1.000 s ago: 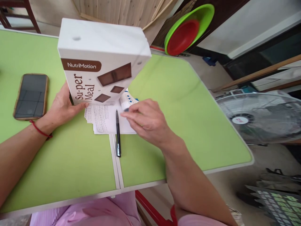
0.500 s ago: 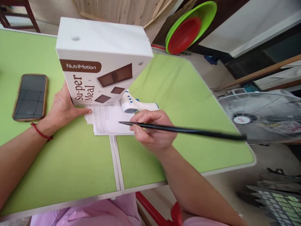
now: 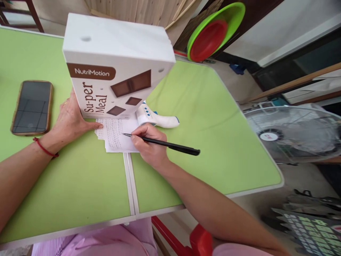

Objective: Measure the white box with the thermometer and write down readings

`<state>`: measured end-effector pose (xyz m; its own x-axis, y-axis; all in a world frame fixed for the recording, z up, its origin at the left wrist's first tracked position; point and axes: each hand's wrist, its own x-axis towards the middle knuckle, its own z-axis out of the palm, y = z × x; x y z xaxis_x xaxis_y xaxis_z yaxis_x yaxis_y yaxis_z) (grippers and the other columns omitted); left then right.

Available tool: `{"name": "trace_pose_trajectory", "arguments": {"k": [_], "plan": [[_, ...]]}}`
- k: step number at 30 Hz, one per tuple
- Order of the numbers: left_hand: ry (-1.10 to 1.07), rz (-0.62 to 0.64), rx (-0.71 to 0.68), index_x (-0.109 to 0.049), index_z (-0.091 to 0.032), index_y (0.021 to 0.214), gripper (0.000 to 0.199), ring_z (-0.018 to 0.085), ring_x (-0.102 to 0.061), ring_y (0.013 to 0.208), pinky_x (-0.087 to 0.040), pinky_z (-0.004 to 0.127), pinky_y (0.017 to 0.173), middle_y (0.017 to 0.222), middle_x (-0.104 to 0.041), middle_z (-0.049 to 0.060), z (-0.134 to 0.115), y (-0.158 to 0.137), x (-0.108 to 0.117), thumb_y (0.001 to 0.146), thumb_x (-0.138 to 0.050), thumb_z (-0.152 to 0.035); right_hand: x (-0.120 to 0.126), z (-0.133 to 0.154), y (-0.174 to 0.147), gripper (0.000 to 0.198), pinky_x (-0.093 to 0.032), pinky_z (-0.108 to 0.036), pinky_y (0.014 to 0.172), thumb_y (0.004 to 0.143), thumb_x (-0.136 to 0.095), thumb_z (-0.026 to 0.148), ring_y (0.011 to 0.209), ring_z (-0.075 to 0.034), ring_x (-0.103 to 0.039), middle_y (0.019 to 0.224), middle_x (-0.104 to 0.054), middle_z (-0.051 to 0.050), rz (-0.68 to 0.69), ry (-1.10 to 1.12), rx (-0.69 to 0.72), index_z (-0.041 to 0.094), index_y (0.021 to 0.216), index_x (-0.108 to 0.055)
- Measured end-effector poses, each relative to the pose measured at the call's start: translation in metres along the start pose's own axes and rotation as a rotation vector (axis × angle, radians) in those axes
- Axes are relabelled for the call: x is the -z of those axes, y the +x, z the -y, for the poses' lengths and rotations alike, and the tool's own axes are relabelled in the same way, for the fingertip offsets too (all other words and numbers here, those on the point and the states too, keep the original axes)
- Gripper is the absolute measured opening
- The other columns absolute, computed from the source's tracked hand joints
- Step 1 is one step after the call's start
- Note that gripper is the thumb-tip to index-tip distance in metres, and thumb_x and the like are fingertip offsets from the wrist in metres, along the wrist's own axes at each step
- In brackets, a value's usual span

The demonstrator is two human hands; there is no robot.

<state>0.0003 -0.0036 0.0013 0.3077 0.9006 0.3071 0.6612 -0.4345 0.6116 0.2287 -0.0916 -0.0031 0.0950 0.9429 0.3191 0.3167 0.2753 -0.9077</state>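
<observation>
My right hand point(image 3: 150, 144) is closed around a black pen point(image 3: 173, 145). The pen's tip is over the sheet of paper point(image 3: 125, 142), which has rows of small handwriting on its left part. My left hand point(image 3: 69, 119) lies open, the thumb stretched onto the paper's left edge, the other fingers beside the left side of a white box point(image 3: 106, 85); the fingertips are hidden behind it. This tall box, printed "NutriMotion Su-per Meal", stands upright at the paper's far edge. Just right of it lies a white and blue handheld thermometer point(image 3: 157, 119), beyond my right hand.
A phone point(image 3: 33, 106) in a brown-edged case lies left of my left hand on the green table point(image 3: 80, 188). Beyond the table's right edge stands a fan point(image 3: 290, 137). Green and red basins point(image 3: 209, 41) are at the back. A red chair part point(image 3: 201, 240) shows below.
My right hand has moved left over the paper with the pen, its tip now at the written rows. My left hand and the box stay in place; the view has shifted slightly.
</observation>
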Motion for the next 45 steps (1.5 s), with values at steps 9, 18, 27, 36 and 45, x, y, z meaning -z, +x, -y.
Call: {"name": "trace_pose_trajectory", "arguments": {"k": [9, 18, 27, 36, 45], "plan": [[0.004, -0.003, -0.013, -0.038, -0.019, 0.138, 0.113, 0.044, -0.050, 0.122, -0.040, 0.072, 0.102, 0.135, -0.050, 0.014, -0.0051, -0.0004, 0.0013, 0.057, -0.058, -0.095, 0.0009, -0.0027, 0.0007, 0.014, -0.036, -0.024, 0.044, 0.075, -0.057, 0.023, 0.046, -0.009, -0.044, 0.051, -0.051, 0.005, 0.048, -0.047, 0.098, 0.022, 0.061, -0.053], [-0.014, -0.015, -0.023, -0.040, -0.023, 0.136, 0.106, 0.043, -0.051, 0.122, -0.041, 0.072, 0.101, 0.133, -0.052, 0.012, -0.0017, -0.0011, 0.0001, 0.058, -0.062, -0.092, 0.0002, -0.0032, 0.0001, 0.014, -0.038, -0.025, 0.046, 0.076, -0.056, 0.026, 0.049, -0.009, -0.046, 0.055, -0.054, 0.004, 0.089, -0.071, 0.059, 0.022, 0.064, -0.053], [-0.008, 0.004, -0.008, -0.045, -0.022, 0.130, 0.103, 0.044, -0.047, 0.128, -0.038, 0.071, 0.104, 0.136, -0.050, 0.012, -0.0039, -0.0006, -0.0003, 0.058, -0.060, -0.094, 0.0003, -0.0032, 0.0000, 0.013, -0.035, -0.024, 0.046, 0.075, -0.057, 0.020, 0.048, -0.009, -0.044, 0.054, -0.052, 0.006, 0.103, -0.036, 0.103, 0.022, 0.063, -0.051], [0.017, 0.025, 0.012, -0.044, -0.018, 0.131, 0.100, 0.044, -0.050, 0.123, -0.039, 0.070, 0.103, 0.132, -0.051, 0.014, -0.0037, 0.0002, 0.0002, 0.059, -0.071, -0.082, 0.0012, -0.0039, -0.0007, 0.012, -0.036, -0.025, 0.046, 0.075, -0.056, 0.020, 0.049, -0.009, -0.044, 0.056, -0.052, 0.005, 0.056, -0.086, 0.084, 0.022, 0.064, -0.052], [-0.010, 0.014, 0.006, -0.041, -0.028, 0.132, 0.088, 0.044, -0.047, 0.127, -0.037, 0.068, 0.106, 0.136, -0.050, 0.008, -0.0059, -0.0011, 0.0013, 0.061, -0.085, -0.054, 0.0022, -0.0036, 0.0011, 0.014, -0.032, -0.022, 0.044, 0.075, -0.053, 0.018, 0.047, -0.008, -0.042, 0.054, -0.052, 0.006, 0.094, -0.104, 0.151, 0.021, 0.063, -0.049]]}}
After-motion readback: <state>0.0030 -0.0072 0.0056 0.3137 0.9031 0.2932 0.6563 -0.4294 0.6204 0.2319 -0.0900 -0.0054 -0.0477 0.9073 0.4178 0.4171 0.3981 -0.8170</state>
